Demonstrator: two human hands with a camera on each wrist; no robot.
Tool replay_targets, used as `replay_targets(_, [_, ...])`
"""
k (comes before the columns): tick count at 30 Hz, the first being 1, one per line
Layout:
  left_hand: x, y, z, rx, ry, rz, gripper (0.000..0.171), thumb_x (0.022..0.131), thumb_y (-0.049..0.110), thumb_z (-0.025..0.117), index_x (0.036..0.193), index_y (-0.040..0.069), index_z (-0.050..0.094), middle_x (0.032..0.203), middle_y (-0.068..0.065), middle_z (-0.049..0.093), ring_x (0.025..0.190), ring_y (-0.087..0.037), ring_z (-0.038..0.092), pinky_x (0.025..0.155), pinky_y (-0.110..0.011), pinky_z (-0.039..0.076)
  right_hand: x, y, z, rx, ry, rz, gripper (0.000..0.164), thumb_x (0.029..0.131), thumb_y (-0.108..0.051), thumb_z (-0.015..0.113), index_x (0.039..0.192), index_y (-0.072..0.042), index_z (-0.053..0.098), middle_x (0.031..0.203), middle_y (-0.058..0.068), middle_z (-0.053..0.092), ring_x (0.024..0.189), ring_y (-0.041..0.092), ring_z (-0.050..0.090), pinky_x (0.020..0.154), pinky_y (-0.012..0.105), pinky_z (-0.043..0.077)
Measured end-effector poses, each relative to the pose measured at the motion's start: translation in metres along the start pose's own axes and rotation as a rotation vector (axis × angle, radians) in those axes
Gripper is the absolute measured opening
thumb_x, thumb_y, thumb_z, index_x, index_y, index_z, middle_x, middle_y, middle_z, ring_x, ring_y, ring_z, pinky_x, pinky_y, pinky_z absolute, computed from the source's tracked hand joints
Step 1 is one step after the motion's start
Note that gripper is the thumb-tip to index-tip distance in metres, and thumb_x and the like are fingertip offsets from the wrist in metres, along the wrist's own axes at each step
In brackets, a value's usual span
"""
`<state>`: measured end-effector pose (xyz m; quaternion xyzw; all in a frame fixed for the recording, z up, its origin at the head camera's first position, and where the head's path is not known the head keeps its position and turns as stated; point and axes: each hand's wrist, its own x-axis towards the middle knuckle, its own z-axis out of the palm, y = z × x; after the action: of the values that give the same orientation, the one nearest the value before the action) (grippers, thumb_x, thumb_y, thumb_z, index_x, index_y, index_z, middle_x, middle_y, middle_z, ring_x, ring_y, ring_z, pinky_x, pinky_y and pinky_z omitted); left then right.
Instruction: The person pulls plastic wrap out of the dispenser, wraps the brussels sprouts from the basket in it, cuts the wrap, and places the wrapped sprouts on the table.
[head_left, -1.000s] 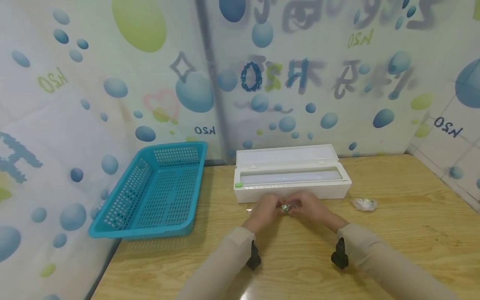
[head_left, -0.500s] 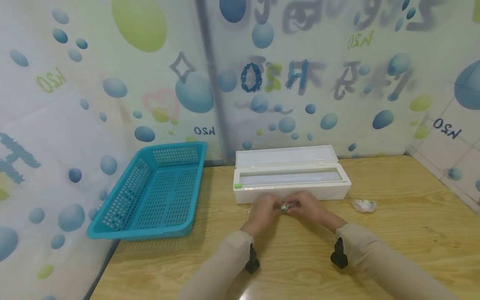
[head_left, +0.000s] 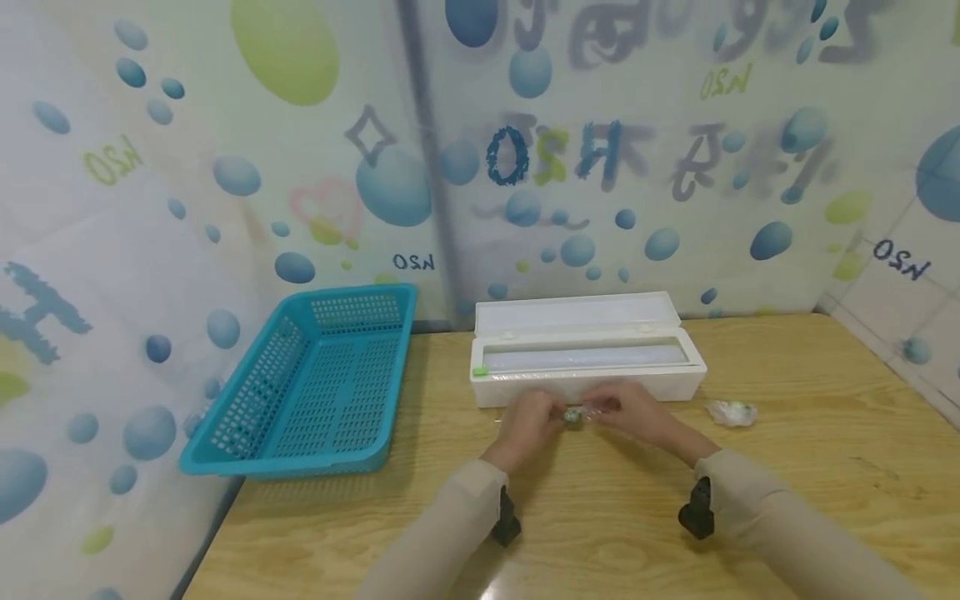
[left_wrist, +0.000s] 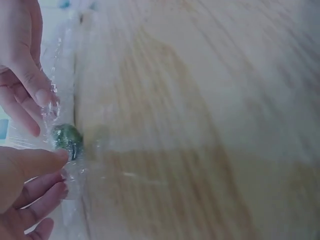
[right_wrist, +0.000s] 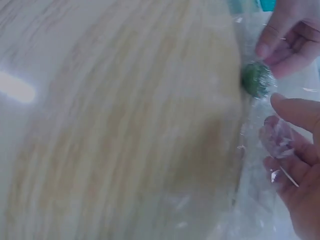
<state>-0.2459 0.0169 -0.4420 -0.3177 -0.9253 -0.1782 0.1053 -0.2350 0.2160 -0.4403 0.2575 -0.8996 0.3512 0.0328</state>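
A small round green thing (head_left: 573, 417), much like a lime, sits between my hands in clear cling film, just in front of a white film box (head_left: 588, 383). My left hand (head_left: 528, 427) pinches the film at its left side, with the thumb (left_wrist: 59, 156) right at the green surface. On the other side, my right hand (head_left: 633, 415) holds a bunched end of cling film (right_wrist: 278, 137) between thumb and curled fingers. Loose film also spreads over the table edge of the box in both wrist views. The green thing's underside is hidden.
The box lid (head_left: 577, 313) stands raised, showing a film roll (head_left: 585, 358) and a green slider (head_left: 480, 372). To the left is a blue-green plastic basket (head_left: 397, 400). A small film-wrapped bundle (head_left: 732, 413) lies right of the box on the wooden table (head_left: 810, 483).
My right hand has shifted a little to the right, widening the gap between the hands. More of the green thing shows, with film stretched beside it. The left hand stays nearly in place.
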Motion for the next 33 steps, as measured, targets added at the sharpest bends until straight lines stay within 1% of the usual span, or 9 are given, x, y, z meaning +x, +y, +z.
replay_targets(4, [-0.003, 0.001, -0.009, -0.039, -0.014, -0.012, 0.013, 0.074, 0.011, 0.073, 0.087, 0.013, 0.071, 0.084, 0.005, 0.066, 0.079, -0.01, 0.059, 0.071, -0.021, 0.045, -0.003, -0.006, -0.01, -0.07, 0.057, -0.034, 0.023, 0.078, -0.001, 0.069, 0.101, 0.0, 0.067, 0.099, 0.011, 0.066, 0.085, 0.023, 0.062, 0.072, 0.036, 0.051])
replay_targets(7, [-0.008, 0.0, -0.026, -0.097, -0.023, -0.055, 0.016, 0.079, 0.01, 0.07, 0.095, 0.009, 0.069, 0.089, 0.001, 0.067, 0.083, -0.012, 0.06, 0.073, -0.022, 0.047, 0.0, -0.013, -0.019, -0.08, 0.092, -0.023, 0.02, 0.079, -0.002, 0.069, 0.099, -0.001, 0.068, 0.094, 0.009, 0.066, 0.082, 0.023, 0.061, 0.072, 0.04, 0.05])
replay_targets(9, [-0.011, -0.003, -0.039, -0.131, -0.017, -0.085, 0.015, 0.082, 0.01, 0.069, 0.097, 0.008, 0.069, 0.09, -0.002, 0.066, 0.082, -0.013, 0.061, 0.07, -0.023, 0.048, 0.003, -0.017, -0.026, -0.068, 0.11, -0.005, 0.018, 0.081, -0.003, 0.067, 0.099, -0.002, 0.068, 0.092, 0.008, 0.066, 0.082, 0.023, 0.061, 0.073, 0.043, 0.049])
replay_targets(11, [-0.014, -0.011, -0.051, -0.152, 0.006, -0.109, 0.015, 0.083, 0.011, 0.067, 0.097, 0.007, 0.068, 0.088, -0.004, 0.066, 0.079, -0.014, 0.062, 0.067, -0.024, 0.049, 0.009, -0.02, -0.032, -0.038, 0.118, 0.005, 0.016, 0.083, -0.004, 0.066, 0.099, -0.002, 0.068, 0.091, 0.006, 0.066, 0.081, 0.021, 0.061, 0.073, 0.042, 0.049])
replay_targets(15, [-0.019, -0.031, -0.063, -0.183, 0.106, -0.131, 0.014, 0.082, 0.011, 0.069, 0.095, 0.006, 0.068, 0.088, -0.005, 0.064, 0.079, -0.017, 0.061, 0.067, -0.026, 0.049, 0.024, -0.023, -0.036, 0.004, 0.107, 0.003, 0.018, 0.084, -0.005, 0.065, 0.101, 0.001, 0.067, 0.089, 0.007, 0.067, 0.08, 0.02, 0.061, 0.072, 0.037, 0.05])
replay_targets(21, [-0.02, -0.052, -0.067, -0.256, 0.217, -0.231, 0.017, 0.078, 0.01, 0.072, 0.095, 0.005, 0.068, 0.093, -0.009, 0.059, 0.084, -0.023, 0.057, 0.066, -0.033, 0.049, 0.054, -0.035, -0.025, 0.08, 0.024, 0.043, 0.023, 0.087, -0.01, 0.063, 0.107, 0.001, 0.065, 0.093, 0.009, 0.066, 0.084, 0.023, 0.061, 0.073, 0.038, 0.05])
replay_targets(24, [-0.019, -0.059, -0.066, -0.247, 0.256, -0.273, 0.026, 0.074, 0.012, 0.076, 0.098, 0.004, 0.068, 0.098, -0.012, 0.056, 0.09, -0.026, 0.053, 0.07, -0.035, 0.048, 0.071, -0.042, -0.015, 0.113, -0.024, 0.055, 0.024, 0.087, -0.011, 0.063, 0.108, 0.001, 0.065, 0.096, 0.009, 0.065, 0.087, 0.023, 0.061, 0.074, 0.039, 0.05])
replay_targets(28, [-0.017, -0.064, -0.063, -0.243, 0.265, -0.322, 0.038, 0.071, 0.016, 0.079, 0.104, 0.002, 0.066, 0.103, -0.013, 0.053, 0.097, -0.027, 0.048, 0.077, -0.037, 0.046, 0.091, -0.054, -0.002, 0.114, -0.065, 0.044, 0.023, 0.086, -0.011, 0.064, 0.106, -0.001, 0.066, 0.099, 0.01, 0.066, 0.085, 0.021, 0.061, 0.073, 0.036, 0.05])
replay_targets(33, [-0.015, -0.068, -0.059, -0.276, 0.251, -0.353, 0.045, 0.071, 0.019, 0.079, 0.108, 0.0, 0.064, 0.104, -0.015, 0.051, 0.096, -0.026, 0.048, 0.078, -0.038, 0.046, 0.109, -0.07, 0.013, 0.113, -0.084, 0.026, 0.023, 0.084, -0.01, 0.066, 0.105, 0.001, 0.066, 0.097, 0.011, 0.066, 0.081, 0.02, 0.061, 0.068, 0.032, 0.051])
